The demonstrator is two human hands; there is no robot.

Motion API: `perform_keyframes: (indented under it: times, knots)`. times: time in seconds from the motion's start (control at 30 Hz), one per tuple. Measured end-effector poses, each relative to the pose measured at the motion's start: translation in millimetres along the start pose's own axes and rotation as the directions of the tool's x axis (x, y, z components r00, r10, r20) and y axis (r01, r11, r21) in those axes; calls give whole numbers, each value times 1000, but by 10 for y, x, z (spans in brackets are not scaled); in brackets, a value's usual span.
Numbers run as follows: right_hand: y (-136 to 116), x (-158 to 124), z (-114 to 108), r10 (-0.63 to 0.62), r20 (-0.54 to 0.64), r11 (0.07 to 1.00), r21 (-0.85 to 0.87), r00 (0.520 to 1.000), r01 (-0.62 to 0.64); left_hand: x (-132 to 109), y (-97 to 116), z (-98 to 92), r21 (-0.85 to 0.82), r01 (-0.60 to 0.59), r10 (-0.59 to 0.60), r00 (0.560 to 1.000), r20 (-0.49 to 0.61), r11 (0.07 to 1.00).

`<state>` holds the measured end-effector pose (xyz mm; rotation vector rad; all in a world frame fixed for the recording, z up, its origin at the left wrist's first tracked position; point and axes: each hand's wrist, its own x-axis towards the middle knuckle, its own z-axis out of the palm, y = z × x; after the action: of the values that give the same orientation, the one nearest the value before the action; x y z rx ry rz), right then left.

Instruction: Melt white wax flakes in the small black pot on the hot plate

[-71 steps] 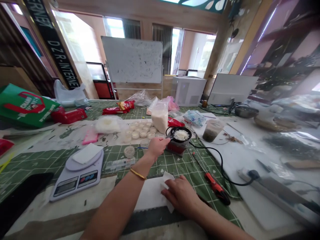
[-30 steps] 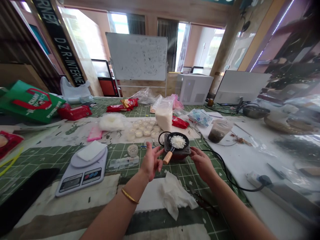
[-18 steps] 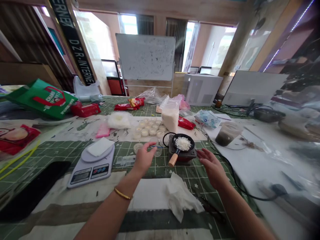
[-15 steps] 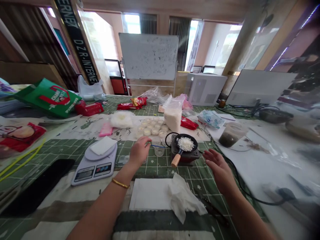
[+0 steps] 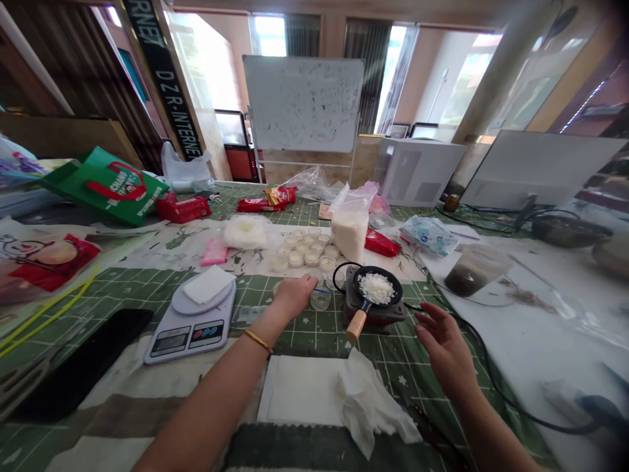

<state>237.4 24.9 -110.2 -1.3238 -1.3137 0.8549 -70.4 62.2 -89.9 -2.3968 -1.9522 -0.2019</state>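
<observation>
My left hand (image 5: 295,296) is at the near side of a small clear cup (image 5: 320,301), fingers drawn together at the left end of a thin blue stick (image 5: 323,290) that lies across the cup's top. The fingertips cover that end of the stick. To the right, a small black pan (image 5: 377,286) with a wooden handle holds white flakes (image 5: 376,288) and sits on a little hot plate (image 5: 373,318). My right hand (image 5: 445,341) hovers right of the hot plate, fingers apart and holding nothing. Behind the cup stand several small filled cups (image 5: 311,257).
A kitchen scale (image 5: 191,321) with folded white paper and a black phone (image 5: 88,364) lie left. White sheets (image 5: 299,390) and a crumpled tissue (image 5: 368,400) lie in front. A bag of pale granules (image 5: 350,229) stands behind the pan. A black cable (image 5: 486,360) runs along the right.
My left hand has moved right to the blue stick, its fingers closing and covering more of the left end. My right hand stays open beside the hot plate. The view has shifted slightly.
</observation>
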Motion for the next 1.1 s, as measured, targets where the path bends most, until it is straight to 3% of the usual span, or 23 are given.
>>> perform_keyframes:
  times: [0.33, 0.47, 0.57, 0.6, 0.63, 0.67, 0.73, 0.8, 0.9, 1.0, 1.1]
  knots:
    - [-11, -4, 7, -1, 18, 1000, -7, 1000, 1, 65, -37, 49, -34, -24, 21, 996, -85, 999]
    - [-53, -32, -15, -6, -2, 999, -36, 1000, 6, 3, -48, -117, -118, -41, 18, 981, -194, 992]
    - [-113, -95, -32, -60, 2, 996, -66, 998, 60, -109, 34, -378, -305, -36, -75, 935, -346, 952]
    - [-135, -121, -33, -97, 2, 992, -79, 995, 96, -159, 85, -486, -567, -78, -206, 884, -420, 820]
    - [-157, -148, -32, -142, 1, 985, -97, 990, 141, -216, 146, -596, -798, -179, -320, 849, -421, 576]
    - [-177, -174, -29, -190, -2, 975, -122, 982, 188, -277, 214, -704, -917, -272, -391, 841, -374, 292]
    - [-214, -225, -16, -287, -9, 943, -178, 958, 281, -404, 360, -887, -944, -284, -372, 905, -206, -167]
    - [-258, -276, 5, -402, -1, 893, -223, 916, 392, -518, 506, -992, -885, -196, -246, 964, -96, -422]
    - [-381, -363, 50, -623, 56, 750, -238, 780, 616, -629, 727, -992, -784, -66, -129, 992, 17, -617]
    - [-578, -461, 97, -782, 163, 564, -226, 602, 794, -685, 981, -893, -700, 42, -47, 993, 107, -713]
    - [-753, -539, 102, -841, 230, 458, -181, 490, 870, -738, 1251, -806, -618, 144, 58, 986, 158, -773]
